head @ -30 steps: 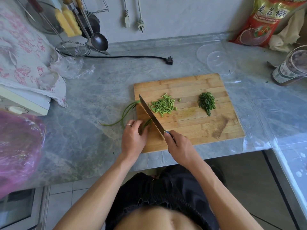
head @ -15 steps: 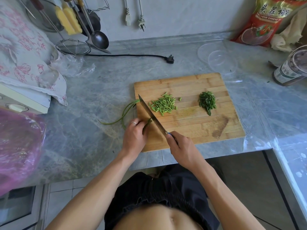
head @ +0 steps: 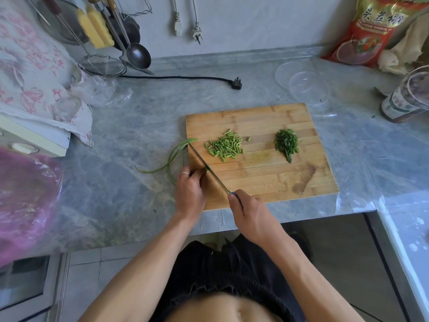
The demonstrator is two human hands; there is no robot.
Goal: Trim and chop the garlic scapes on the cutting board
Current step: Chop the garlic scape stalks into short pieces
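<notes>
Your right hand [head: 249,213] is wrapped around the handle of one knife [head: 207,169], whose blade runs diagonally up and to the left across the near-left corner of the single wooden cutting board [head: 274,177], edge down on the wood. Your left hand [head: 189,191] sits just left of the blade, fingers curled and pinching the garlic scapes [head: 173,156] right where the knife meets them — a ring shows on one finger. The uncut stems curve out from under that hand, off the board's left edge and onto the grey counter [head: 139,135]; you can make out about three thin stems, though they overlap too much for an exact count.

Two piles lie on the board: a pale green pile of short chopped pieces [head: 225,146] near the middle, with one stray piece just to its right, and a darker green pile of finer trimmings [head: 286,144] further right, well apart from the first.

Behind the board sit one clear plastic bowl [head: 310,88], one black power plug [head: 236,84] and one red food bag [head: 371,31].
</notes>
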